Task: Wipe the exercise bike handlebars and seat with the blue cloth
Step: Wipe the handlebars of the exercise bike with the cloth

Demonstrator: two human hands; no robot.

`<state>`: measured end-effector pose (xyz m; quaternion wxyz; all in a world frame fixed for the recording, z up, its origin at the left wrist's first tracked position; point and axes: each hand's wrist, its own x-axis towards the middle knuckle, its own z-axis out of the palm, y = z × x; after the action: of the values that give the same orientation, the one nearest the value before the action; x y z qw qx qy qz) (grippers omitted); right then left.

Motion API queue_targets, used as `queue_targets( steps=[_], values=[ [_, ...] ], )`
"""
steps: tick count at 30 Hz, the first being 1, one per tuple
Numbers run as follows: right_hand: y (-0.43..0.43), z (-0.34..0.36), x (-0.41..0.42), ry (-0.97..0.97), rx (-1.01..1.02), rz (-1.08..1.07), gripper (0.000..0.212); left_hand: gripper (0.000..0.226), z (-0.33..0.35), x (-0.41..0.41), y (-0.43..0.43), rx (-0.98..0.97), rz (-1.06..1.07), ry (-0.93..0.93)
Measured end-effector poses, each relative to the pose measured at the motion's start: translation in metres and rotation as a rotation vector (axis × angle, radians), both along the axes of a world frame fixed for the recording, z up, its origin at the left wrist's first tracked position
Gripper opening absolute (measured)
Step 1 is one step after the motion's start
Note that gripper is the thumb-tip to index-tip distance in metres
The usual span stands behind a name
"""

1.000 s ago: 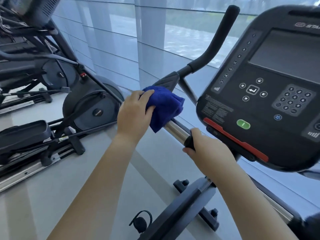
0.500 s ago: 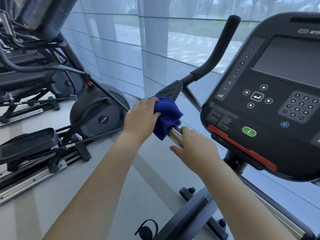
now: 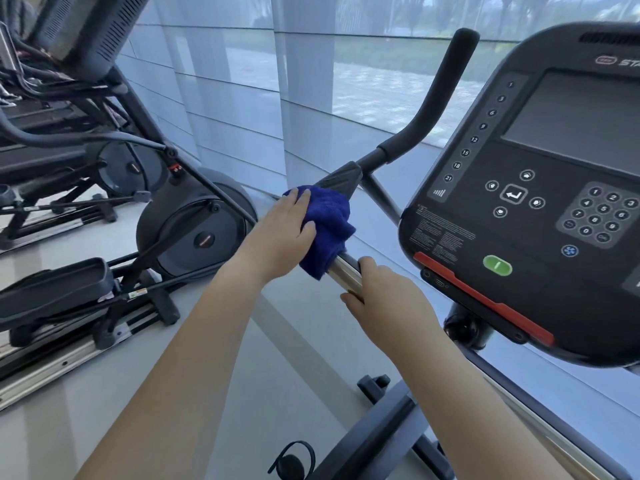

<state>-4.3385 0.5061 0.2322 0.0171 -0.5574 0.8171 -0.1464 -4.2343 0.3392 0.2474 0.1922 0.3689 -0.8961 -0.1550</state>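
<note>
Black exercise-bike console (image 3: 540, 209), with dark screen and keypad: seen at right, no cloth on it (not part of the task).

Tubular handlebar (image 3: 347, 276), with bare chrome on the near stretch, then a black moulded joint and a black foam upright grip farther on: wiping is judged to be in hand where the chrome meets the black joint. The upright grip is not touched by the cloth, and whether it has been wiped cannot be told. The far side of the bar is hidden.

Seat: not in view, so it is counted as left to do.

Right hand (image 3: 384, 299): fingers are curled over the chrome tube just beside the cloth and clamped on the handlebar, apparently as a brace.

Left hand (image 3: 278, 239): fingers and thumb are closed round the bunched, deep blue cloth (image 3: 330, 220) of terry fabric. The cloth is wrapped over the bar, and its upper edge touches the black joint.

Progress is estimated as partway through the handlebar step.
</note>
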Motion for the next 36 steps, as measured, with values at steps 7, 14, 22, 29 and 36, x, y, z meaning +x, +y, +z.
queue_targets(
  steps=[7, 14, 22, 29, 36],
  values=[
    [0.001, 0.002, 0.001, 0.028, 0.029, 0.000, 0.028, 0.076, 0.010, -0.020, 0.010, -0.024, 0.170, -0.112],
    [0.001, 0.001, 0.003, 0.075, 0.085, -0.021, 0.032, 0.079, -0.010, -0.040, 0.002, -0.141, 0.291, 0.007],
    [-0.001, 0.004, 0.006, 0.042, 0.121, -0.055, 0.033, 0.070, -0.002, -0.065, -0.015, -0.264, 0.337, -0.051],
    [-0.003, 0.004, 0.007, 0.057, 0.148, -0.063, 0.041, 0.057, 0.009, -0.086, -0.034, -0.353, 0.316, -0.092],
    [-0.006, 0.004, 0.006, 0.034, 0.168, -0.077, 0.044, 0.057, 0.025, -0.114, -0.059, -0.327, 0.298, -0.040]
  ],
)
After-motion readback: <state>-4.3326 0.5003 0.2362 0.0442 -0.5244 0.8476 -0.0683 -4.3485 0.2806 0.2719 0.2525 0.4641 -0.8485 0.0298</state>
